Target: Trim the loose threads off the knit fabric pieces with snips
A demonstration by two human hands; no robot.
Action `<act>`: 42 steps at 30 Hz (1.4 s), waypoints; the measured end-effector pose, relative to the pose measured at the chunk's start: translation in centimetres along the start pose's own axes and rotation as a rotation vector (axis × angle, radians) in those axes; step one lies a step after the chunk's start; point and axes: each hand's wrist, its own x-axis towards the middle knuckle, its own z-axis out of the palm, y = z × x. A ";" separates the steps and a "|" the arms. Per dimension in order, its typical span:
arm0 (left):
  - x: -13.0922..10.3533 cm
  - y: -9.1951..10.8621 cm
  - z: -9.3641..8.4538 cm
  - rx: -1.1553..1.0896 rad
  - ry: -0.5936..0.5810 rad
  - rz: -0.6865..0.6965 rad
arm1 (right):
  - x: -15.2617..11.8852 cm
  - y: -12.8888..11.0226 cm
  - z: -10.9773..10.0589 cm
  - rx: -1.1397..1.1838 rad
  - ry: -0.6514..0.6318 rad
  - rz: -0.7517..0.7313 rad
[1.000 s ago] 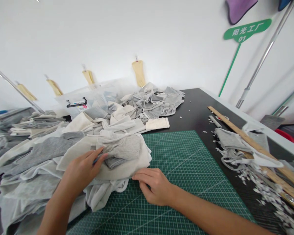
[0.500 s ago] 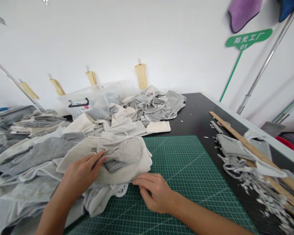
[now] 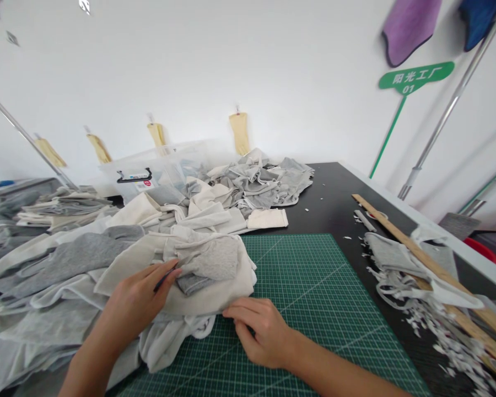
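1. From my view, the grey cloth piece (image 3: pixel 215 256) lies bunched on top of the cream cloth (image 3: pixel 231 289), over the left part of my landmark, the green cutting mat (image 3: pixel 310 281).
2. My left hand (image 3: pixel 143 292) comes in at the left of the mat. Its fingers are closed on a dark slim object (image 3: pixel 165 280), and their tips touch the grey cloth piece.
3. My right hand (image 3: pixel 264 331) is above the mat, its fingertips at the near edge of the cream cloth. I cannot tell whether those fingers pinch the edge or only touch it.
4. Left of the mat I see a broad pile of grey and white fabric (image 3: pixel 66 259), with a stack of flat cloth pieces (image 3: pixel 66 207) behind it.
5. Just beyond the mat's far edge lies a folded cream piece (image 3: pixel 267 219). Farther back are a heap of grey scraps (image 3: pixel 260 182) and, to its left, a clear plastic box (image 3: pixel 161 173) with a dark handle.
6. Right of the mat, on the black surface (image 3: pixel 330 190), I have wooden strips (image 3: pixel 391 223) among grey cloth and pale shreds (image 3: pixel 442 342).
7. On the wall beyond the mat hang 4 yellow pieces (image 3: pixel 240 134); to the right are a green sign (image 3: pixel 416 78) reading "01" and a purple cloth (image 3: pixel 411 30).
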 end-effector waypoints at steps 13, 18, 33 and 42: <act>0.0 -0.2 0.6 0.042 0.049 0.027 | 0.1 0.0 -0.2 -0.009 -0.031 0.007; 0.0 -0.3 0.6 0.073 0.011 0.067 | 0.1 -0.1 -0.2 -0.006 -0.023 0.024; 0.1 0.3 0.3 0.017 0.060 0.069 | 0.1 -0.1 -0.3 -0.005 -0.041 0.032; 0.1 0.3 0.2 -0.008 0.051 0.100 | 0.0 -0.1 -0.2 0.002 -0.040 0.033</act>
